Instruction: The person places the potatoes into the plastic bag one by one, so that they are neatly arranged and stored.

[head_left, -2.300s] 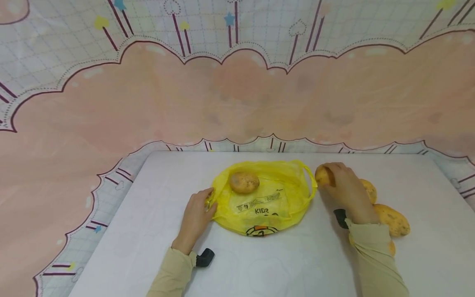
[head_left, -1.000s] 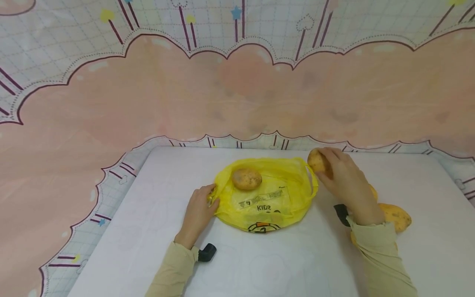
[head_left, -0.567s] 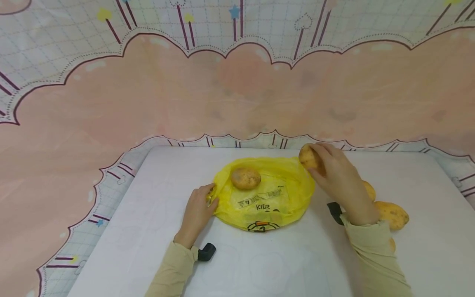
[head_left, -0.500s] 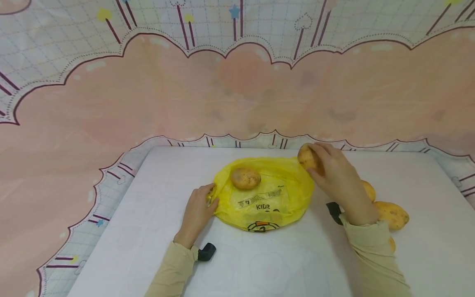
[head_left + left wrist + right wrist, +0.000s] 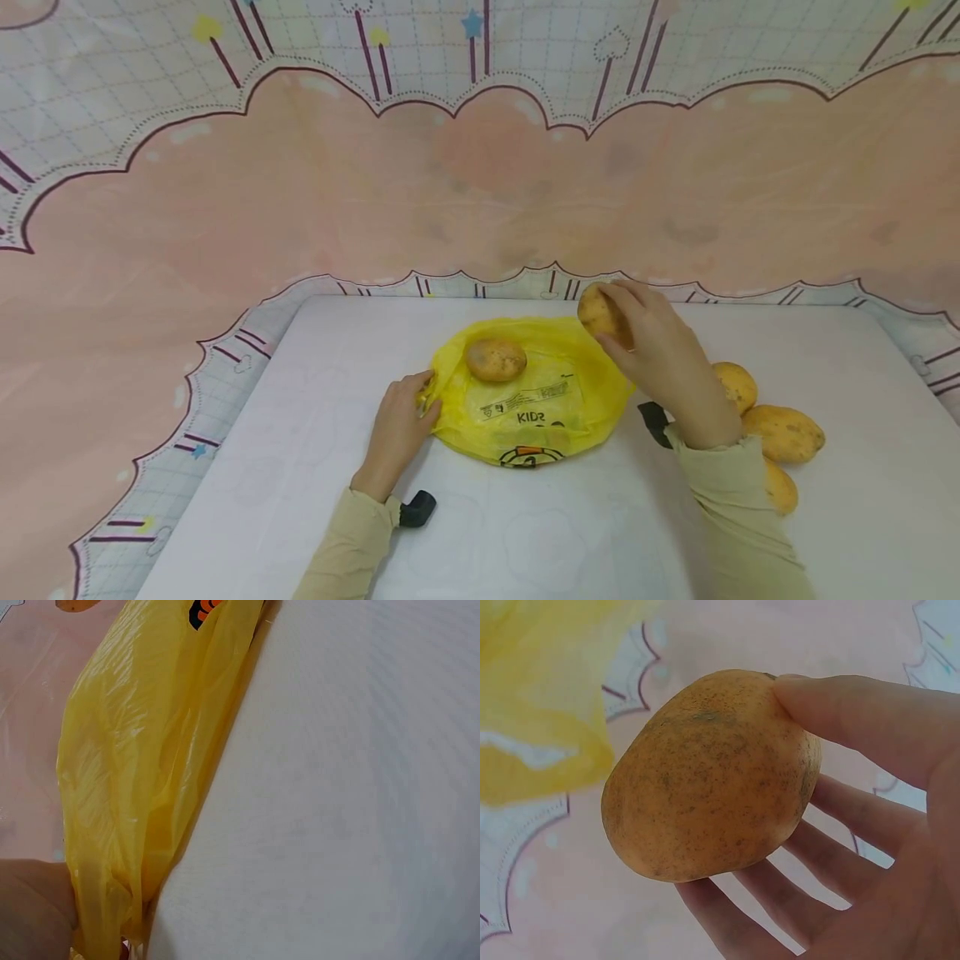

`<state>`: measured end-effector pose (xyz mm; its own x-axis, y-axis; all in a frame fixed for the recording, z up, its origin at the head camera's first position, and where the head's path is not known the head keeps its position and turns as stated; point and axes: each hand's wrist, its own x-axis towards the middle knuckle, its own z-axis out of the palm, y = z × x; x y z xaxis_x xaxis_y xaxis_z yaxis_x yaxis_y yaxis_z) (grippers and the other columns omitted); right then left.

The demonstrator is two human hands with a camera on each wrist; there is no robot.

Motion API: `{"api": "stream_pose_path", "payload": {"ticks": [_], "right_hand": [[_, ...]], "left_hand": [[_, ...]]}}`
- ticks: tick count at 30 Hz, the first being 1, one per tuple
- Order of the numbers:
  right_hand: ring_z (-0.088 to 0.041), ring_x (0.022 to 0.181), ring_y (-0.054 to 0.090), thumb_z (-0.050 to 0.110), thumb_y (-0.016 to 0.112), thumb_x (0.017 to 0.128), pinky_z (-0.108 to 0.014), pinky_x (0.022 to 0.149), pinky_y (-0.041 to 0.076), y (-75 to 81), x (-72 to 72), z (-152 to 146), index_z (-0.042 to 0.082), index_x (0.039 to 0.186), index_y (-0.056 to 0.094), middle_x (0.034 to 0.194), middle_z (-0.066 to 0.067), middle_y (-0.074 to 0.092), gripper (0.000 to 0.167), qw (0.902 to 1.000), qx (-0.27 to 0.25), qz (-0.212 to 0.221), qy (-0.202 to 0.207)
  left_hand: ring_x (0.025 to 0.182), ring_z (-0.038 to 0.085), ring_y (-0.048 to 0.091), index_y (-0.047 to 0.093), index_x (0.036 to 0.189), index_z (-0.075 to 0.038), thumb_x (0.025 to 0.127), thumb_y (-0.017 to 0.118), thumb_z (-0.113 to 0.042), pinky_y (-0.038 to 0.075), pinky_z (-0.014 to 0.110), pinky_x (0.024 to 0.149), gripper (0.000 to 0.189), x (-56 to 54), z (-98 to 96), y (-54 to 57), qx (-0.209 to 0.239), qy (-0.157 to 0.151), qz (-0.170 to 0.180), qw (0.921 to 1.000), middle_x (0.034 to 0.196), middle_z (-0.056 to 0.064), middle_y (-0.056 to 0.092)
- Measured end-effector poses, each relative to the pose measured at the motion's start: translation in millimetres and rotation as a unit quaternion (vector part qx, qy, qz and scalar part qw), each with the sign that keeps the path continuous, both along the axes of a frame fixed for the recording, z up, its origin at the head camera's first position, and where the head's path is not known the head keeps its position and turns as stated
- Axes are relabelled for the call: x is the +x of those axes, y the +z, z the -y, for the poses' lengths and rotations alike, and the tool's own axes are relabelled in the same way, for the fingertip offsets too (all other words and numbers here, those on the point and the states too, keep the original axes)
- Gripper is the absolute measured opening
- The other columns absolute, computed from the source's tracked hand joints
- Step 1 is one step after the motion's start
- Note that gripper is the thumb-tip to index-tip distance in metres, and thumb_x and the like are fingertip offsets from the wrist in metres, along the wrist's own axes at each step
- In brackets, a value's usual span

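Observation:
A yellow plastic bag (image 5: 600,408) printed "KIDS" lies with its mouth spread on the white table. One potato (image 5: 497,361) rests inside it toward the back left. At the bag's left edge, my left hand (image 5: 397,429) pinches the plastic between thumb and fingers; the left wrist view shows the thumb against the gathered yellow film. My right hand (image 5: 656,354) grips another potato (image 5: 712,776) above the bag's back right rim. In the right wrist view, the thumb lies over that potato's top and the fingers curl beneath it.
Several more potatoes lie right of the bag: one at the back (image 5: 735,387), a larger one (image 5: 784,433) beside it, and one (image 5: 780,487) partly hidden by the right sleeve. A patterned cloth (image 5: 480,192) hangs behind the table (image 5: 525,533).
My right hand has lifted its potato from the right of the bag and carried it left over the bag's back right rim. The left hand keeps its hold on the bag's edge.

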<state>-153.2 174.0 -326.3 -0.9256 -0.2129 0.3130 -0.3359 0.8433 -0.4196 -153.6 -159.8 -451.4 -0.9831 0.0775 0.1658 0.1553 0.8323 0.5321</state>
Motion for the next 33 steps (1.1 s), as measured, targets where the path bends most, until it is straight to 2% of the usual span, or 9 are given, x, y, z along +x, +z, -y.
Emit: {"api": "stream_pose_path", "payload": {"ticks": [9,11,18,28,33], "right_hand": [[-0.040,0.131,0.046,0.014,0.072,0.091,-0.060,0.107,0.040,-14.2,-4.5,15,0.003,0.142,0.049,0.143,-0.019,0.049,0.057,0.9996,0.009,0.001,0.026],[-0.040,0.131,0.046,0.014,0.072,0.091,-0.059,0.103,0.044,-16.7,-5.2,17,0.003,0.142,0.050,0.143,-0.019,0.049,0.057,0.9996,0.011,0.006,0.027],[-0.041,0.131,0.046,0.014,0.073,0.090,-0.058,0.105,0.042,-25.4,-7.5,23,0.001,0.141,0.049,0.143,-0.020,0.049,0.058,0.9990,0.009,0.026,0.036],[-0.040,0.128,0.050,0.016,0.074,0.089,-0.059,0.099,0.047,-40.3,-10.8,31,0.002,0.138,0.053,0.139,-0.020,0.053,0.055,0.9981,0.024,0.033,0.046],[-0.039,0.126,0.052,0.015,0.076,0.088,-0.055,0.105,0.045,-47.0,-13.1,34,-0.001,0.135,0.055,0.136,-0.021,0.056,0.055,0.9976,0.029,0.031,0.055]], "left_hand": [[0.113,0.030,0.055,0.056,0.137,-0.002,0.094,0.068,-0.017,0.046,0.045,0.100,0.048,0.2,0.1,0.0,0.002,0.003,0.005,1.0000,0.132,0.015,0.061],[0.114,0.030,0.054,0.055,0.137,-0.002,0.094,0.068,-0.018,0.046,0.045,0.100,0.048,0.4,0.1,-0.3,0.001,0.003,0.005,1.0000,0.132,0.015,0.061],[0.114,0.030,0.054,0.055,0.137,-0.002,0.093,0.069,-0.018,0.046,0.044,0.100,0.049,0.6,0.3,-1.2,-0.001,0.003,0.002,1.0000,0.132,0.015,0.061],[0.113,0.030,0.054,0.055,0.137,-0.002,0.093,0.068,-0.018,0.045,0.044,0.101,0.048,0.9,-0.3,0.2,-0.004,0.006,0.007,0.9999,0.130,0.015,0.062],[0.115,0.030,0.054,0.055,0.137,-0.002,0.093,0.069,-0.018,0.045,0.045,0.101,0.049,0.8,-0.2,-0.3,-0.004,0.005,0.005,1.0000,0.131,0.015,0.062]]}}
